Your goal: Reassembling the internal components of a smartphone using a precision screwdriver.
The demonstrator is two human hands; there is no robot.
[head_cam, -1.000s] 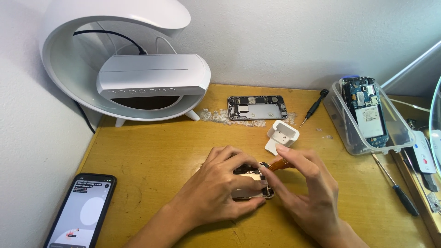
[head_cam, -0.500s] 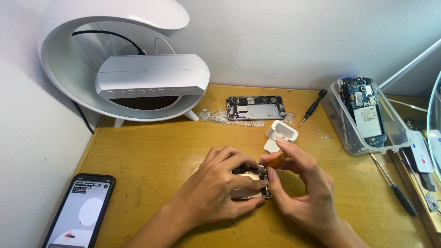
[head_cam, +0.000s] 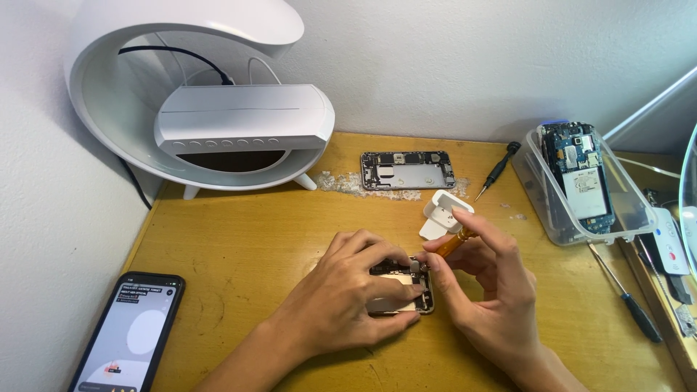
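1. The opened phone (head_cam: 398,289) is lying flat on the wooden desk (head_cam: 239,239), near the middle of its front half, and we are covering most of it with our hands.
2. Our left hand (head_cam: 347,290) is pressing down on it: the fingers (head_cam: 385,255) are spreading over its top edge and the thumb is running along its near edge, so the phone is sitting pinned between them.
3. Our right hand (head_cam: 483,290) is pinching an orange-handled screwdriver (head_cam: 451,243) between thumb and fingertips, fingers drawn close around the handle.
4. The screwdriver is slanting down to the left, its tip meeting the phone's upper right corner, just beside our left fingertips.
5. A white plug adapter (head_cam: 443,213) is lying just behind our right hand.
6. Farther back, another stripped phone frame (head_cam: 408,170) is resting near the wall, with a black screwdriver (head_cam: 496,169) to its right.
7. At the right, a clear plastic tray (head_cam: 555,210) is holding a blue circuit-board phone (head_cam: 581,178), and a second black-handled screwdriver (head_cam: 629,297) is lying below it.
8. A lit phone (head_cam: 129,335) is sitting at the front left corner, and a white ring-shaped lamp (head_cam: 210,94) is standing at the back left.
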